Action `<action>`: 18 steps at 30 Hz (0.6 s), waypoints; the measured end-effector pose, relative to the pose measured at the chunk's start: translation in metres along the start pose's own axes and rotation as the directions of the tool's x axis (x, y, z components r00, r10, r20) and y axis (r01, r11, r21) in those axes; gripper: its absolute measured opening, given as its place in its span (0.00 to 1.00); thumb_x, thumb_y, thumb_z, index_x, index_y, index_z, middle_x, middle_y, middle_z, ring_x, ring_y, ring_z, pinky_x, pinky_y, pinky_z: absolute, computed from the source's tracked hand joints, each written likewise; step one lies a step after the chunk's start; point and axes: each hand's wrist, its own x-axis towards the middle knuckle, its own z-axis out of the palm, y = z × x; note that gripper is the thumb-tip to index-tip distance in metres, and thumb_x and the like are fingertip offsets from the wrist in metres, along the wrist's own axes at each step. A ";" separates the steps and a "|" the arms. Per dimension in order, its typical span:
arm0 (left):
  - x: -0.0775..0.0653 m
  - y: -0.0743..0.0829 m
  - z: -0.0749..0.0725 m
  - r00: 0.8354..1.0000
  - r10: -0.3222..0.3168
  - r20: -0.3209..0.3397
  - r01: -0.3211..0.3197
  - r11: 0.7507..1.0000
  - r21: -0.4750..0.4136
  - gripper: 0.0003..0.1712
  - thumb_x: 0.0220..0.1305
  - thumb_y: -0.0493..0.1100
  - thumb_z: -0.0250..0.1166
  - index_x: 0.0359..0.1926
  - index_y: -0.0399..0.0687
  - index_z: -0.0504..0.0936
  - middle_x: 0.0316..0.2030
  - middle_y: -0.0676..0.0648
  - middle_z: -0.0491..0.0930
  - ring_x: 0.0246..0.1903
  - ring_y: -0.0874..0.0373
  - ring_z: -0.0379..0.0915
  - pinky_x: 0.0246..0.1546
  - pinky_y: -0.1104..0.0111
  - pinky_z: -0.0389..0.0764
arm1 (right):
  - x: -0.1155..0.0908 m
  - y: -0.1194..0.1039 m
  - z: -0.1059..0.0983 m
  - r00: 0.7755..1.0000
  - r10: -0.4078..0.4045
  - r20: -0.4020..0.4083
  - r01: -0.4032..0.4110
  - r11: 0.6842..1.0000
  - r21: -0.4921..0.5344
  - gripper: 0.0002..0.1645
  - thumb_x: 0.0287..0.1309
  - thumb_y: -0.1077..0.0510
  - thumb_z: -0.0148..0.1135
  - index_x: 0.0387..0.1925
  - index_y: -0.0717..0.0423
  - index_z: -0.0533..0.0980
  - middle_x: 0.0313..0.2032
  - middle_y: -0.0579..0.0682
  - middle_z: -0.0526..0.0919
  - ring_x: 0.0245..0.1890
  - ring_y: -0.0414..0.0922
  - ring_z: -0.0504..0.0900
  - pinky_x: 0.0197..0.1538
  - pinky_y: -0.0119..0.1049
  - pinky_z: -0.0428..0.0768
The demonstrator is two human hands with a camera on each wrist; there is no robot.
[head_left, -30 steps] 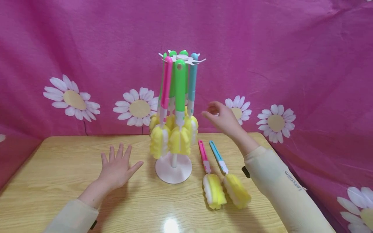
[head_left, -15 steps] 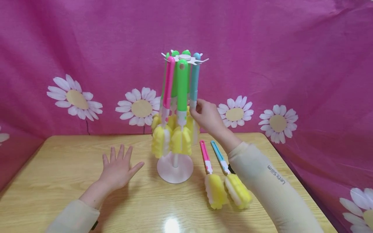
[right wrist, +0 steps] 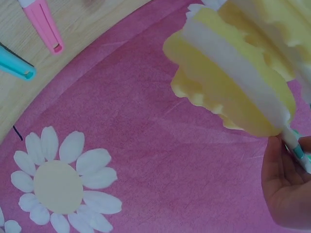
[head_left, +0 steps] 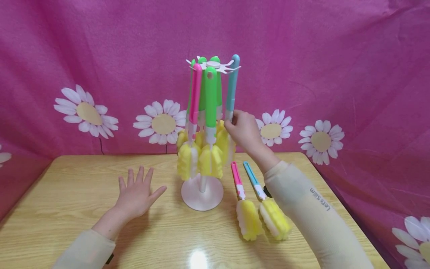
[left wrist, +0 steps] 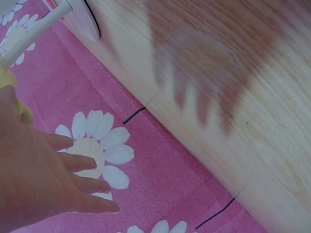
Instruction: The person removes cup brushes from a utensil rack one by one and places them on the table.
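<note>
A white stand (head_left: 202,200) with a round base and a hooked top bears several sponge brushes, among them a green one (head_left: 211,101) and a pink one (head_left: 195,97) at the front. At its right side my right hand (head_left: 244,129) pinches the white neck of a blue-handled sponge brush (head_left: 232,86). That brush's handle top stands just outside the hooks, slightly tilted. In the right wrist view its yellow and white sponge head (right wrist: 233,77) extends from the fingers. My left hand (head_left: 136,196) is held over the table left of the stand, fingers spread, holding nothing.
On the wooden table (head_left: 84,186), right of the stand, lie a pink-handled sponge brush (head_left: 248,220) and a blue-handled one (head_left: 275,220), side by side. A magenta cloth (head_left: 134,45) with white daisies hangs behind the table.
My right hand has moved left to the stand and taken hold of the hanging blue brush. The brush has risen and shifted right, off its hook. My left hand stays nearly still.
</note>
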 end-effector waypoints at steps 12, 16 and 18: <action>0.001 0.000 0.000 1.000 -0.003 0.005 0.003 1.000 0.001 0.51 0.64 0.70 0.45 0.71 0.34 0.50 0.69 0.25 0.42 0.67 0.23 0.27 0.59 0.30 0.29 | 0.006 0.020 -0.016 0.993 0.119 -0.008 -0.119 0.993 0.005 0.16 0.58 0.56 0.53 0.41 0.64 0.77 0.32 0.57 0.81 0.25 0.44 0.72 0.25 0.31 0.71; 0.001 0.001 0.000 1.000 -0.006 0.008 0.006 1.000 0.004 0.51 0.64 0.70 0.45 0.71 0.34 0.50 0.69 0.25 0.42 0.67 0.23 0.27 0.60 0.30 0.30 | 0.004 0.031 -0.017 0.988 0.154 0.030 -0.154 0.988 -0.005 0.17 0.58 0.56 0.53 0.43 0.64 0.77 0.33 0.57 0.81 0.26 0.43 0.72 0.26 0.30 0.70; 0.001 0.002 0.000 1.000 -0.004 0.009 0.004 1.000 0.003 0.51 0.64 0.70 0.45 0.71 0.34 0.50 0.69 0.25 0.42 0.67 0.23 0.27 0.59 0.30 0.30 | 0.003 0.038 -0.017 0.984 0.172 0.049 -0.171 0.985 -0.028 0.17 0.58 0.56 0.52 0.43 0.64 0.77 0.32 0.56 0.80 0.25 0.43 0.71 0.25 0.30 0.68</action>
